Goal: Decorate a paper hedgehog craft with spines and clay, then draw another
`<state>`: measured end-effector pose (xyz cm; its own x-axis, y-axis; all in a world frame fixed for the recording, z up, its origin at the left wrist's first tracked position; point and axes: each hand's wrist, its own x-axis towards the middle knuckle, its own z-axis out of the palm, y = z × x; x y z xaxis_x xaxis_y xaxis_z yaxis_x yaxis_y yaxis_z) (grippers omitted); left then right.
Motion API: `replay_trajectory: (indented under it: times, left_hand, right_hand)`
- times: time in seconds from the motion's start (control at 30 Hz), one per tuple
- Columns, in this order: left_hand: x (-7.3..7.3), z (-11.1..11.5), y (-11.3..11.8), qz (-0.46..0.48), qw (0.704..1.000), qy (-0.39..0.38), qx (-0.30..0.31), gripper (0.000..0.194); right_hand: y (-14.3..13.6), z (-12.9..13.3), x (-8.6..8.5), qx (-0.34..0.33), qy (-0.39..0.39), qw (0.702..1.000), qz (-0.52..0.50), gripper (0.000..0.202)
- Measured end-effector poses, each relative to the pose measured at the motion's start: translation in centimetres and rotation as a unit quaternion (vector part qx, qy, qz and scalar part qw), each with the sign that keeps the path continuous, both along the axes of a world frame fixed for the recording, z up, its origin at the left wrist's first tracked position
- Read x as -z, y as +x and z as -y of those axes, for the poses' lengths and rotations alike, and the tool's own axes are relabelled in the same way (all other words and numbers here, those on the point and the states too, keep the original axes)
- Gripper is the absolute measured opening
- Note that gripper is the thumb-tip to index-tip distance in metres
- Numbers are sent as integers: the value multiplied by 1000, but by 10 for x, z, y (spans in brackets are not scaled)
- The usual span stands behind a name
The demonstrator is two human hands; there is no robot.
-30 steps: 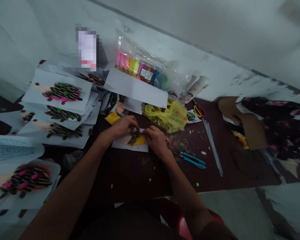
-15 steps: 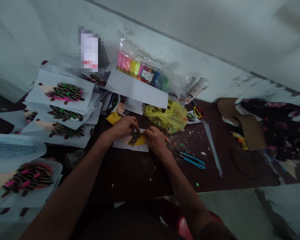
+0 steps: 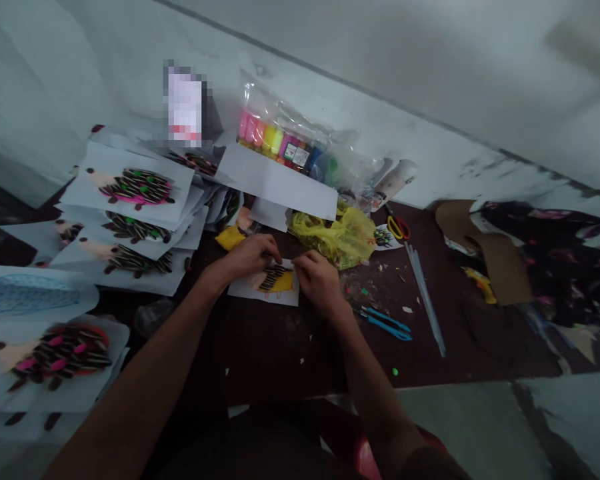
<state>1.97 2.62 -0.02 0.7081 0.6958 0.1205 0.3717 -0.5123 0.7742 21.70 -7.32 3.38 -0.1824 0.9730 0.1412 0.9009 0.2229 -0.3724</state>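
Note:
A small white paper (image 3: 290,298) lies on the dark table, bearing a yellow shape (image 3: 283,282) with rows of dark striped pieces (image 3: 269,280). Over its upper left edge is my left hand (image 3: 253,257), thumb and fingers pressed together; whatever they hold is too small to make out. My right hand (image 3: 320,280) is at the paper's right edge, its thumb and index finger brought together, and anything between them is too small to see. Behind my hands sits a yellow plastic bag (image 3: 353,233) with small bits in it. A yellow lump (image 3: 229,237) lies beyond my left hand.
Hedgehog pictures (image 3: 140,187) are stacked at the left. Coloured clay (image 3: 270,139) in a clear bag stands against the wall. Blue snips (image 3: 387,323), scissors (image 3: 398,228) and clear sticks (image 3: 427,300) lie right. A brown sheet (image 3: 503,267) is farther right.
My right hand has drawn back slightly to the right, uncovering more of the yellow shape. My left hand stays over the paper's top left. The whole view has shifted a little.

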Motion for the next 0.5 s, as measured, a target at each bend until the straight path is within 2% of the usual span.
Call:
replay_trajectory:
  times: [0.13,0.23,0.5]
  left_hand:
    - [2,-1,-1,10,1000,-14,-13,35]
    - [4,-2,-2,11,1000,-17,-16,34]
    - [8,-4,-1,18,999,-28,-16,32]
  right_hand:
    - [2,-18,0,66,-22,996,47,32]
    - [0,-34,0,73,-58,990,107,35]
    - [7,-50,-10,170,-41,971,163,33]
